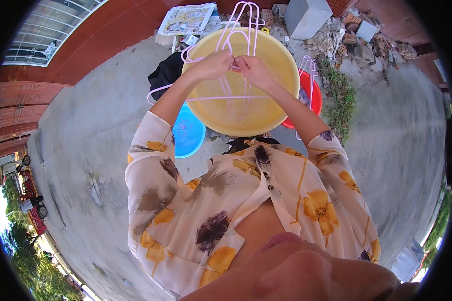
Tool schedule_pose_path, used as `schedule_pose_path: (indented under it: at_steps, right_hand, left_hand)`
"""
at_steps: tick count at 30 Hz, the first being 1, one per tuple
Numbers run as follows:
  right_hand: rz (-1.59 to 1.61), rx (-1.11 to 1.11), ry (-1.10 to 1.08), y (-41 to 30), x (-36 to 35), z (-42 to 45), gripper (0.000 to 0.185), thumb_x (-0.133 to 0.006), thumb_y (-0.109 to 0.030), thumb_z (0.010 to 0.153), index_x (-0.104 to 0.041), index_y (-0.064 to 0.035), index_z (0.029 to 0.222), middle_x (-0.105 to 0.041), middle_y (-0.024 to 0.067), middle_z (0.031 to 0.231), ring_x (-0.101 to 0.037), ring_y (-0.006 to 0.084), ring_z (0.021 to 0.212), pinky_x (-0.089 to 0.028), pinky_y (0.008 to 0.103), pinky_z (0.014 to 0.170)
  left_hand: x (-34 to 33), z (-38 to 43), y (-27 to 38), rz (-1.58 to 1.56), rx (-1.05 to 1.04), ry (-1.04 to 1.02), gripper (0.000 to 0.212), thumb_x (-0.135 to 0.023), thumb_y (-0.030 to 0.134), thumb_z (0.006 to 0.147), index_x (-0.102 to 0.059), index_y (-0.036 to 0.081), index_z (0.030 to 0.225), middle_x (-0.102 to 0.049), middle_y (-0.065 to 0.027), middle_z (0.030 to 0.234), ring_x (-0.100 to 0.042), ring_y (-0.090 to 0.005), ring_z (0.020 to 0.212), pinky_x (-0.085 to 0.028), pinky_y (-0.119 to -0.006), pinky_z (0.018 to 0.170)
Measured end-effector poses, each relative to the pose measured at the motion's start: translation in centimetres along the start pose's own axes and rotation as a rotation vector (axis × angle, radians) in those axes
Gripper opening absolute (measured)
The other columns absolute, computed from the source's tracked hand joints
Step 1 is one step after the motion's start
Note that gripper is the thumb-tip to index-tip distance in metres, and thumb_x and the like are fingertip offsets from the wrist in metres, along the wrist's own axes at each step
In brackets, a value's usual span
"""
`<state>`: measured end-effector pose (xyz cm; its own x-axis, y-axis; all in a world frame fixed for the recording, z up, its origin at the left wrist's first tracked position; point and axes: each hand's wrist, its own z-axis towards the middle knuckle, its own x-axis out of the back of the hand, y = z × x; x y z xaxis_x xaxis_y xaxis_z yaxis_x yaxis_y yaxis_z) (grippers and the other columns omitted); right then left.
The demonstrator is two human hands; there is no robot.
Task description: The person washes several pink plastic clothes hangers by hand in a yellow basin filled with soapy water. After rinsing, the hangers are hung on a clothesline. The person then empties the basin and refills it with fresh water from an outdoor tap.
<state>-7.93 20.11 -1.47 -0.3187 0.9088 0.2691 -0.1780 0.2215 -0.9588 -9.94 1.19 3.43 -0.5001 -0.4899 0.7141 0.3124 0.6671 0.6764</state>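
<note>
Both my hands meet over a large yellow plastic basin [263, 116] with water in it. My left hand [216, 64] and my right hand [253, 70] grip a pink clothes hanger [233, 98] near its neck. Its long bottom bar crosses above the basin, and its left end sticks out past the rim. The fingers hide the exact place where it is held. More pink hangers [255, 30] rise at the far side of the basin, their lower parts in the water. Another pink hanger loop [185, 54] rests by the left rim.
Black cloth [167, 73] lies left of the yellow basin. A blue basin [190, 131] stands nearer on the left. On the right, a red basin [316, 90] holds fabric [304, 98] and pink hangers [308, 66]. Weeds [337, 98], brick rubble [361, 45] and a grey block [308, 17] lie beyond.
</note>
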Motion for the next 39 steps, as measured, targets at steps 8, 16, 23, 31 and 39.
schedule_pose_path:
  at_steps: [8,16,23,31,39]
  right_hand:
    - [-0.591,0.217,-0.166,4.0,4.9,-3.6,0.029,-0.048,-0.032,0.098,-0.059,-0.0061,0.104,-0.062,0.0223,0.079,-0.061,0.0411,0.075,-0.047,0.0497,0.068]
    - [0.033,-0.45,0.143,10.4,6.4,0.0,0.024,-0.049,-0.021,0.098,-0.061,-0.0005,0.104,-0.066,0.005,0.093,-0.062,0.0167,0.088,-0.05,0.0363,0.076]
    - [0.725,-0.497,0.183,3.7,1.1,-0.7,0.021,-0.052,-0.016,0.095,-0.061,0.0012,0.103,-0.068,0.0124,0.087,-0.067,0.0238,0.08,-0.052,0.0357,0.072]
    - [-0.558,0.183,-0.023,0.7,3.1,-0.5,0.025,-0.054,-0.027,0.096,-0.06,-0.0038,0.089,-0.06,0.0195,0.074,-0.06,0.0393,0.07,-0.047,0.0449,0.06]
    - [0.363,-0.307,-0.11,1.7,6.6,-1.0,0.037,-0.053,-0.035,0.098,-0.051,-0.0066,0.075,-0.043,-0.0001,0.059,-0.041,0.0121,0.05,-0.035,0.0256,0.048]
  left_hand:
    - [3.5,-3.9,-2.9,-0.174,0.096,0.278,0.02,-0.045,0.02,0.099,-0.053,0.002,0.103,-0.056,-0.0053,0.085,-0.056,-0.0135,0.074,-0.048,-0.028,0.07]
    - [4.7,-5.4,-1.4,0.072,0.109,0.32,0.021,-0.045,0.022,0.098,-0.052,0.001,0.099,-0.057,-0.0121,0.075,-0.059,-0.0258,0.072,-0.048,-0.037,0.068]
    - [-0.5,-2.1,0.7,0.318,0.123,0.279,0.026,-0.042,0.024,0.097,-0.052,0.001,0.095,-0.062,-0.0193,0.081,-0.061,-0.0399,0.079,-0.046,-0.047,0.071]
    - [3.1,-1.5,-1.4,-0.166,0.079,0.366,0.031,-0.046,0.028,0.096,-0.057,-0.001,0.1,-0.064,-0.021,0.084,-0.065,-0.0325,0.08,-0.048,-0.041,0.072]
    - [5.9,-5.0,-1.9,-0.516,0.313,0.369,0.021,-0.051,0.022,0.098,-0.058,0.003,0.104,-0.054,0.0014,0.074,-0.044,-0.0042,0.059,-0.034,-0.02,0.051]
